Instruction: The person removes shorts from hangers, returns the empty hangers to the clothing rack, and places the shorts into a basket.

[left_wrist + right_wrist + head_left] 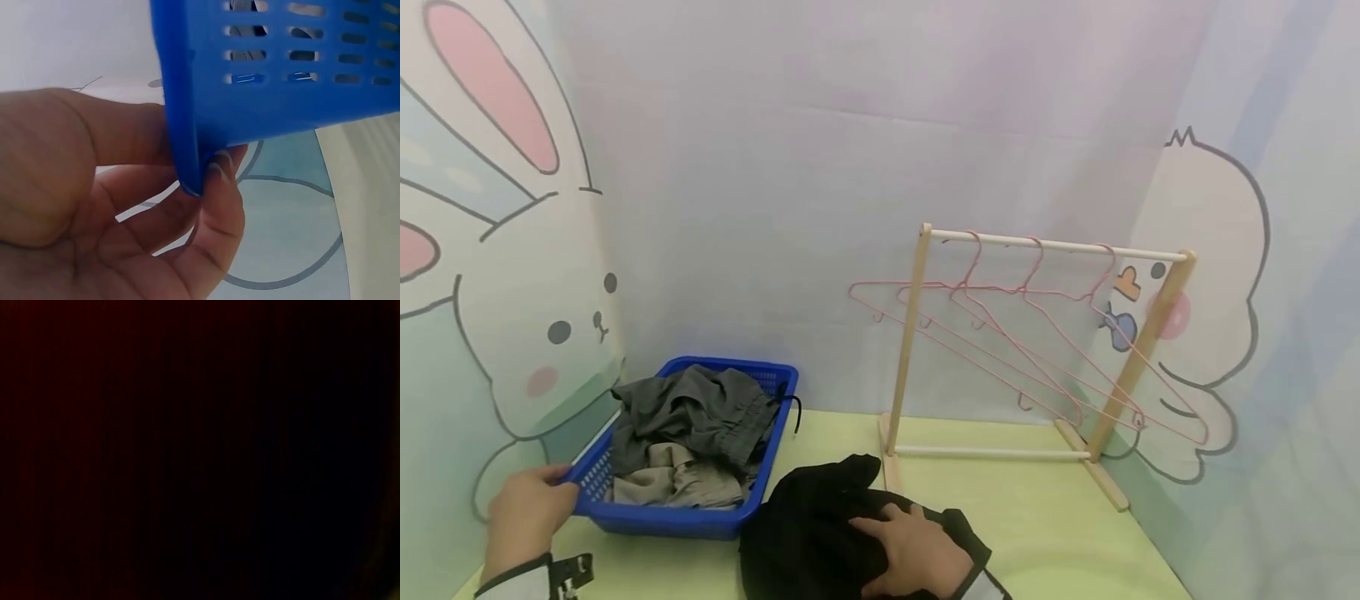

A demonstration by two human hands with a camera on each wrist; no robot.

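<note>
At the left, my left hand (529, 517) pinches the near-left corner rim of a blue plastic basket (662, 522). The left wrist view shows thumb and fingers on either side of the basket's rim (179, 125). Dark grey clothing (700, 417) with a black cord lies in the basket, above a beige garment (681, 479). My right hand (917, 550) rests on a bunched black garment (812, 533), its fingers spread over the cloth. That garment lies against the basket's right front corner. The right wrist view is almost wholly dark.
A small wooden rack (906, 350) stands on the yellow-green tabletop (1015, 508) at the right. Three pink hangers (1037, 312) hang from its white rail (1060, 245). Printed cloth walls (760, 208) close in the back and sides.
</note>
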